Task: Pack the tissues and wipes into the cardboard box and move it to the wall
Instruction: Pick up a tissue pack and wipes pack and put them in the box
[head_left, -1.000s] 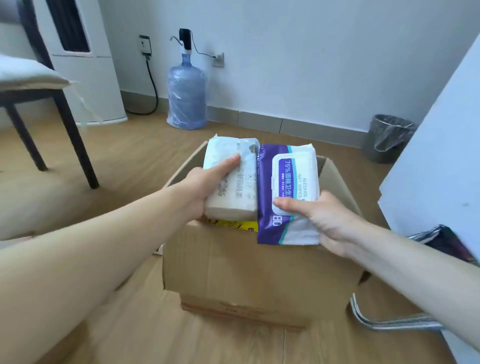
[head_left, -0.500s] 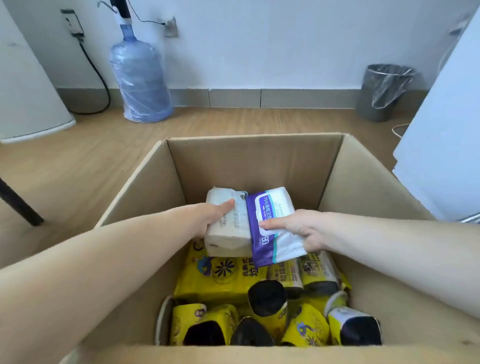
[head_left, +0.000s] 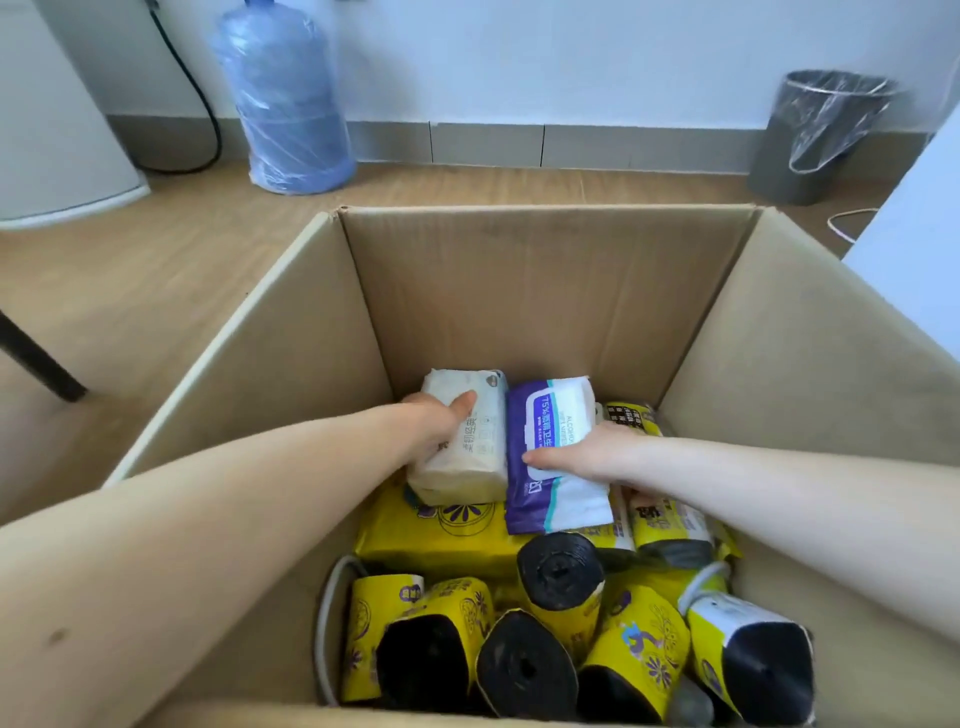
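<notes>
An open cardboard box (head_left: 545, 291) stands on the wooden floor right below me. Deep inside it, near the far wall, my left hand (head_left: 434, 423) grips a cream tissue pack (head_left: 467, 457). Beside it my right hand (head_left: 587, 449) grips a purple and white pack of alcohol wipes (head_left: 550, 493). Both packs lie side by side, touching, on top of yellow packages in the box.
Several yellow-wrapped rolls of black bags (head_left: 561, 571) fill the box's near half. A blue water jug (head_left: 283, 98) stands at the wall (head_left: 571, 57) behind, a lined grey bin (head_left: 815, 135) at the right. White furniture (head_left: 919, 270) borders the right; a chair leg (head_left: 36, 358) is left.
Both hands have carried the two packs from above the box rim down into the box, onto the yellow packages. My view has moved closer over the box.
</notes>
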